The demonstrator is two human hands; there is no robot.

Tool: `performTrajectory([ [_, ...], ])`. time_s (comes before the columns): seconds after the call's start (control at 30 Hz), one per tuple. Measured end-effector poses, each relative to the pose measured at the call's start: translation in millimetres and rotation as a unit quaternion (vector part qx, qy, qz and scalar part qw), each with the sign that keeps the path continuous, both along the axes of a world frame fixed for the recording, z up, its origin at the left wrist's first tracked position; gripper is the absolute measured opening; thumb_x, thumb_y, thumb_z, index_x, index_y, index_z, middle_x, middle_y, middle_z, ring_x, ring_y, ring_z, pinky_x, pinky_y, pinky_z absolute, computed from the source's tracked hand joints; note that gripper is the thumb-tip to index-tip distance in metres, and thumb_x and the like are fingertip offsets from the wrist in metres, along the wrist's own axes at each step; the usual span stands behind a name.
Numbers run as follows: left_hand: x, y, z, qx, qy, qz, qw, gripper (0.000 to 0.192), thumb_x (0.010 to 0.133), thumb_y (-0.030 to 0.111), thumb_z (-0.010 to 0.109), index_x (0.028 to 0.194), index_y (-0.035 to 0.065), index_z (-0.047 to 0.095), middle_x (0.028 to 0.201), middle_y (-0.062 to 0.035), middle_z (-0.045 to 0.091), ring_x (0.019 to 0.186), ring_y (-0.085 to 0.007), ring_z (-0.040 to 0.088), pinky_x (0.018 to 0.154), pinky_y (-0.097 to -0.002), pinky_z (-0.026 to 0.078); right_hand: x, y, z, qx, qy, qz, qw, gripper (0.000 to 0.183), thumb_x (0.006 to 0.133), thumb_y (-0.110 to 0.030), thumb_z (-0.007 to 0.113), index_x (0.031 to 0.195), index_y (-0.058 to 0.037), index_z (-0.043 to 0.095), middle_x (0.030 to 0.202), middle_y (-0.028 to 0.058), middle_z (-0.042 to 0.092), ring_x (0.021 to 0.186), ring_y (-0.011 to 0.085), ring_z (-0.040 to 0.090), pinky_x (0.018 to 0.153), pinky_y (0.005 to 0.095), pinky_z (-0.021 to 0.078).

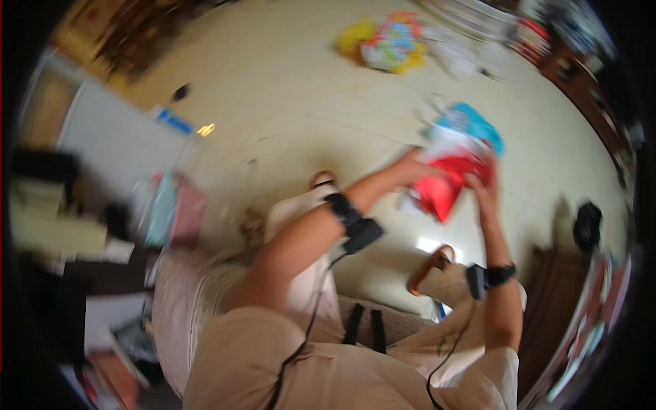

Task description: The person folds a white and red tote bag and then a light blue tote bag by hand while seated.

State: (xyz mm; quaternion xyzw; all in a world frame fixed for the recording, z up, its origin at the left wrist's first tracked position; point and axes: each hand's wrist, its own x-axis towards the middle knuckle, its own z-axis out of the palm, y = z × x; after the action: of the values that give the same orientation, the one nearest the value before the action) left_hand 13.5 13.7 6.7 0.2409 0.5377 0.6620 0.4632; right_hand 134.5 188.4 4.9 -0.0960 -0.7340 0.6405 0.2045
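Note:
Between my two hands is a red and white plastic bag [451, 179], blurred by motion. My left hand [410, 166] grips its left side, and my right hand [482, 179] has hold of its right side. Just beyond it, a light blue bag [474, 125] touches or overlaps its far end; whether it is a separate bag I cannot tell. Farther off on the tiled floor [287, 102] lies a yellow, red and white plastic bag [392, 43], with a clear or whitish plastic bag [451, 51] to its right.
Dark wooden furniture [589, 87] lines the upper right. A black object [587, 225] stands at the right. On the left are a pink bag [187, 215], a blue and white packet [174, 121] and a cluttered dark table [97, 277]. A cushioned seat [179, 307] is under me.

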Motion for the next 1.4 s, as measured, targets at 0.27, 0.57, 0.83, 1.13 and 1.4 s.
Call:
performTrajectory([
  [0.27,6.4,6.1,-14.9,0.01,0.037,0.052,0.998,0.048,0.06,0.017,0.079,0.102,-0.0012,0.061,0.095,-0.0104,0.065,0.085,-0.019,0.063,0.078,-0.0302,0.05,-5.4,3.5,0.4,-0.207,-0.004,-0.029,0.978,0.029,0.091,-0.024,0.057,0.11,-0.0026,0.053,0.105,0.0064,0.06,0.093,0.0145,0.059,0.081,0.0296,0.0474],
  [0.57,-13.6,-59.9,16.3,-0.034,0.271,0.147,0.951,0.04,0.055,0.015,0.079,0.088,-0.0005,0.064,0.082,-0.0128,0.066,0.079,-0.0212,0.064,0.074,-0.033,0.051,-53.7,-57.6,49.2,-0.202,-0.004,-0.053,0.978,0.036,0.091,-0.027,0.056,0.115,-0.0006,0.051,0.109,0.0083,0.058,0.099,0.0174,0.057,0.085,0.0313,0.0464],
  [0.83,-120.8,-377.1,51.7,-0.195,0.451,0.435,0.755,0.023,0.068,0.013,0.069,0.09,0.007,0.068,0.076,-0.0121,0.067,0.067,-0.0212,0.065,0.063,-0.0337,0.05,-107.5,-124.8,64.0,-0.127,-0.007,0.154,0.98,0.046,0.097,-0.031,0.042,0.133,-0.0026,0.041,0.128,0.0128,0.051,0.114,0.0204,0.052,0.092,0.0302,0.0415],
  [1.13,-116.3,-703.1,-113.8,-0.573,0.243,0.383,0.683,0.059,0.058,0.024,0.079,0.111,0.0071,0.061,0.107,-0.0176,0.063,0.101,-0.0299,0.06,0.087,-0.0367,0.047,-51.2,-112.9,-39.2,-0.121,-0.182,0.04,0.975,0.04,0.094,-0.031,0.049,0.127,-0.0081,0.048,0.115,0.0101,0.06,0.091,0.0158,0.062,0.077,0.024,0.0465],
  [1.4,-110.0,-774.2,-147.9,-0.698,0.263,0.367,0.556,0.04,0.068,0.023,0.074,0.103,0.0073,0.063,0.101,-0.0162,0.064,0.095,-0.0327,0.061,0.083,-0.0399,0.048,-57.1,-145.0,-69.3,-0.082,-0.286,0.023,0.955,0.042,0.092,-0.035,0.05,0.124,-0.0072,0.05,0.105,0.0073,0.064,0.078,0.0104,0.062,0.069,0.0217,0.0454],
])
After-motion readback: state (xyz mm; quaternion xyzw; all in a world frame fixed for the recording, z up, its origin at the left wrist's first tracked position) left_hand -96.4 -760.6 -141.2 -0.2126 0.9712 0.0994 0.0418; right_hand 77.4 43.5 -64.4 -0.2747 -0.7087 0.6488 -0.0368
